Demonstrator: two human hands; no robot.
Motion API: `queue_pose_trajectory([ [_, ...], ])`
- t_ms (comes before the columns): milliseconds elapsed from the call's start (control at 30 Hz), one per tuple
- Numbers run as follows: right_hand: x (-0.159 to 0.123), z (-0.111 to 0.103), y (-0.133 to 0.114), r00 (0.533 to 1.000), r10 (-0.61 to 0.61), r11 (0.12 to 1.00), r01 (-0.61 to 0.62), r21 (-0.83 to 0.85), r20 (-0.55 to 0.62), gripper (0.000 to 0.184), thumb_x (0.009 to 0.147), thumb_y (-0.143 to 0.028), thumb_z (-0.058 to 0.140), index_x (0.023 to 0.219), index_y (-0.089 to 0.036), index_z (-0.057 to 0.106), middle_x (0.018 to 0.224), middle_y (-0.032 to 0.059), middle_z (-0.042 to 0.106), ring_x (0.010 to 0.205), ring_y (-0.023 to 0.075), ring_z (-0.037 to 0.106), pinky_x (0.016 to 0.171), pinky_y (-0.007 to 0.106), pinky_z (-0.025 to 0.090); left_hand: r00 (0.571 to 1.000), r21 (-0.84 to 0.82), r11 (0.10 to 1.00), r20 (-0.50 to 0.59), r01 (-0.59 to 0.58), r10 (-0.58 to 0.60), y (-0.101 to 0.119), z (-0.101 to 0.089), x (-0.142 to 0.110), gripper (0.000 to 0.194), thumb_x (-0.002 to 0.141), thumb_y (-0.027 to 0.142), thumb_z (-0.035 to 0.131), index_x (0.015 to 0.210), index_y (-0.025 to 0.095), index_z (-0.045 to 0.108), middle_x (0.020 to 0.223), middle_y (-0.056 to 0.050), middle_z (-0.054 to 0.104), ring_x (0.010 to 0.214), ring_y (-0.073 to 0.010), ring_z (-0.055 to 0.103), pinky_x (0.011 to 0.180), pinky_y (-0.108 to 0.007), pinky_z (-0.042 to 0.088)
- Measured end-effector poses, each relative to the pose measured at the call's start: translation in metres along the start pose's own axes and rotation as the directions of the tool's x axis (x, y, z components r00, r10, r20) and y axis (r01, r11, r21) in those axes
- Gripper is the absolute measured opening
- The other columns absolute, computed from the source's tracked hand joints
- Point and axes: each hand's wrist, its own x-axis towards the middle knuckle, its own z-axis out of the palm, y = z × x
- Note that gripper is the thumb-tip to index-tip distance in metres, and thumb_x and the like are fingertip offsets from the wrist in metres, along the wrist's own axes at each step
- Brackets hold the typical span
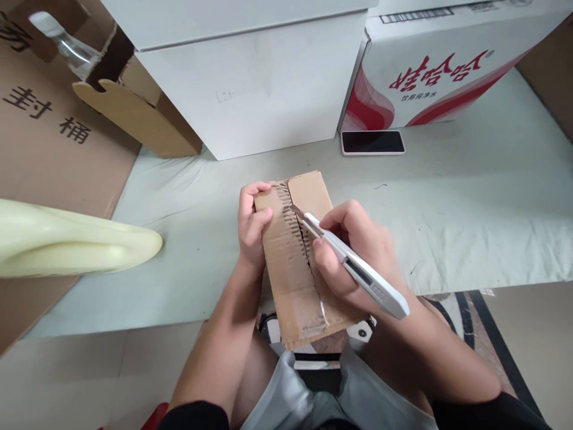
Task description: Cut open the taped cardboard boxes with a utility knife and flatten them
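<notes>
A flattened brown cardboard box (286, 280) lies partly on the cloth and juts over its front edge towards my lap. My left hand (254, 224) grips its left side near the far corner, thumb on top and fingers at the edge. In my right hand (358, 245) is a white utility knife (367, 275) with its blade out. The blade tip touches or hovers just above the torn, corrugated strip that runs lengthwise along the cardboard. A dark slit and a bit of clear tape show along that line.
Beyond the cardboard stand a white box (259, 89) and a red-and-white carton (416, 89), with a phone (373, 143) lying before the carton. To the left are a brown open box (138, 119), a clear bottle (71, 48), a large carton (40, 161) and a pale yellow object (89, 242).
</notes>
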Motion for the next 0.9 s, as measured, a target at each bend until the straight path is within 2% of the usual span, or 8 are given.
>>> queue_pose_trajectory([
  [600,0.0002,0.0017,0.0002,1.0,-0.011,1.0,0.012,0.017,-0.028,0.02,0.076,-0.03,0.057,0.085,-0.028,0.039,0.056,-0.0093,0.047,0.046,0.0115,0.038,0.049,0.026,0.032,0.997,-0.074,0.996,-0.048,0.056,-0.059,0.0063,0.0055,-0.0012,0.039,0.083,0.047,0.07,0.116,0.03,0.058,0.123,-0.007,0.065,0.113,-0.0289,0.065,0.094,-0.045,0.056],
  [900,-0.0005,0.0014,0.0006,0.999,-0.024,1.0,0.024,0.005,-0.03,0.022,0.076,-0.029,0.057,0.085,-0.029,0.037,0.054,-0.0098,0.044,0.045,0.0114,0.036,0.047,0.026,0.03,1.0,-0.004,1.0,-0.013,-0.009,0.009,-0.0005,0.0023,-0.001,0.041,0.086,0.056,0.067,0.119,0.033,0.057,0.121,-0.007,0.064,0.111,-0.0304,0.067,0.09,-0.047,0.059],
])
